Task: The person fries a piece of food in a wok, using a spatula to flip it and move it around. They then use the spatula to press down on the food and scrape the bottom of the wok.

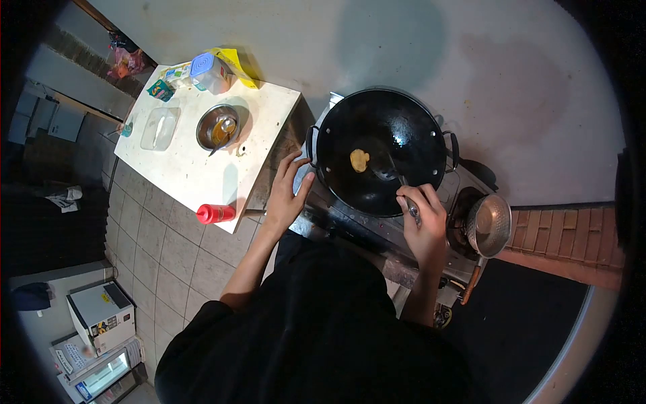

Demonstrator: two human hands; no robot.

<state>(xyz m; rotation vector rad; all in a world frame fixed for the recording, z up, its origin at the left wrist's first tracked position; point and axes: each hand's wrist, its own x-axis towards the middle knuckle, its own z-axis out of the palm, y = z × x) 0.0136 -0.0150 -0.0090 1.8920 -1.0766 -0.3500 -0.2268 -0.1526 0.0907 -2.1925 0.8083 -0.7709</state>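
A black two-handled wok (363, 121) sits on the stove, with one small yellow-brown piece of food (359, 160) lying on its bottom. My right hand (425, 219) is closed round the handle of a metal spatula (402, 180). The spatula's working end is low in the wok, to the right of the food. Beside the wok's left handle (309, 143), my left hand (289, 192) is held with its fingers apart and nothing in it.
On the white table (192, 178) at left stand a metal bowl (218, 127) with a spoon, a clear plastic tray (160, 128), a blue-lidded tub (210, 73) and a red bottle (216, 213). A hammered metal pan (489, 226) rests on the right burner, its wooden handle (471, 285) pointing toward me.
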